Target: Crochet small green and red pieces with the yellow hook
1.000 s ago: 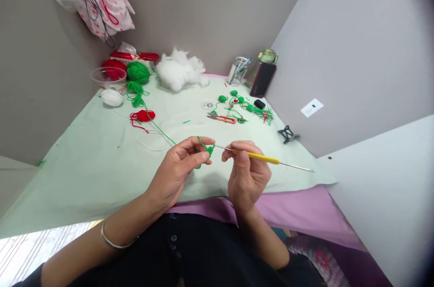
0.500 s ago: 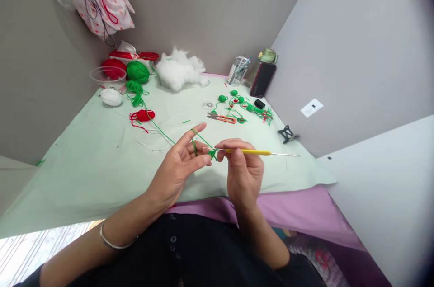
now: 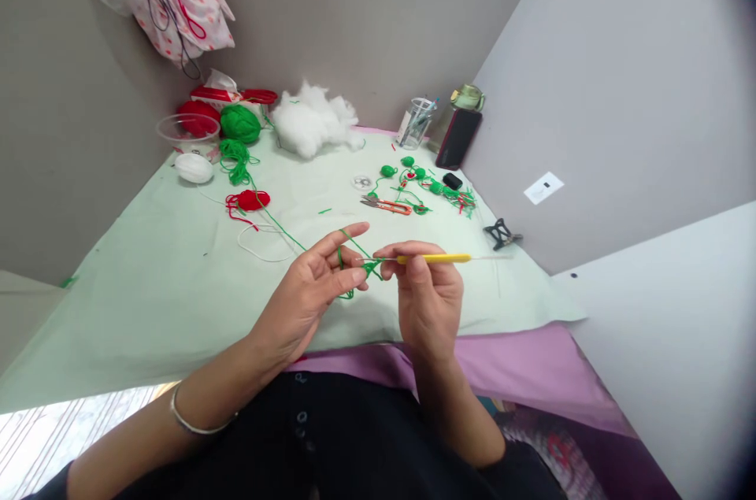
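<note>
Between thumb and fingers, my left hand [image 3: 313,279] pinches a small piece of green crochet [image 3: 371,269]. Green yarn [image 3: 277,226] loops over its raised index finger and trails back to a loose green skein [image 3: 235,161] at the far left. My right hand [image 3: 431,291] is closed around the yellow handle of a crochet hook [image 3: 442,258], whose thin metal tip lies at the green piece. A green loop hangs below my left fingers. Just where the tip enters the stitches is too small to make out.
Orange-handled thread snips [image 3: 387,205] lie ahead, near small green crocheted balls [image 3: 388,171]. White stuffing [image 3: 313,122] is heaped at the back, beside a green yarn ball [image 3: 239,124]. Red yarn [image 3: 253,201] lies to the left. A phone [image 3: 459,138] leans at the back right.
My left index finger has dipped slightly and reaches further right. My right hand has shifted a little to the right with the hook. A green loop now shows below my left fingers.
</note>
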The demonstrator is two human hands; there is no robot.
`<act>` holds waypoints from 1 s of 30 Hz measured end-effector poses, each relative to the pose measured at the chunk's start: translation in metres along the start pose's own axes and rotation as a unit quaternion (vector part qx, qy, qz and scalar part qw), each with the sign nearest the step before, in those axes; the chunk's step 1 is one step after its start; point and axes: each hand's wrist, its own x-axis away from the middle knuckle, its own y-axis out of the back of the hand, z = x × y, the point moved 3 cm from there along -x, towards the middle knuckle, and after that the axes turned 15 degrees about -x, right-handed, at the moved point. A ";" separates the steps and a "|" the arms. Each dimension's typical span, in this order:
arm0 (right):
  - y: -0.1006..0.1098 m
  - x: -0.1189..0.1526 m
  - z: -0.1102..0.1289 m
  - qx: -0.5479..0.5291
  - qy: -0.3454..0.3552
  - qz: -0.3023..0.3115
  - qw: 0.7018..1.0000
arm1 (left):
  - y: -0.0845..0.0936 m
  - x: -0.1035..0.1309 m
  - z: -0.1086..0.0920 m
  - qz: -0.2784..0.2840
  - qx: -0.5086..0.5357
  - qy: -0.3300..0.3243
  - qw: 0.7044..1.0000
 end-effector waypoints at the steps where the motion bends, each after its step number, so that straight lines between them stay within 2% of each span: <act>1: 0.001 -0.001 0.000 -0.018 -0.012 -0.002 1.000 | 0.000 0.000 -0.001 -0.001 -0.004 -0.006 1.000; 4: 0.002 -0.001 0.001 -0.035 -0.025 -0.002 0.999 | 0.001 0.001 -0.003 -0.004 -0.021 -0.026 0.999; 8: 0.000 0.003 0.005 0.006 -0.021 -0.003 1.000 | 0.003 0.002 -0.003 -0.012 -0.055 -0.045 0.997; 12: -0.003 0.007 0.012 0.089 0.049 0.018 0.995 | 0.006 0.002 0.000 -0.024 -0.088 -0.076 0.993; 15: -0.008 0.011 0.016 0.150 0.112 0.057 0.981 | 0.008 0.001 0.001 -0.036 -0.114 -0.104 0.987; 18: -0.011 0.013 0.017 0.148 0.152 0.083 0.974 | 0.009 0.000 -0.001 -0.036 -0.112 -0.110 0.987; 30: -0.006 0.010 0.009 0.069 0.101 0.001 0.993 | 0.007 -0.001 -0.002 -0.018 -0.096 -0.095 0.991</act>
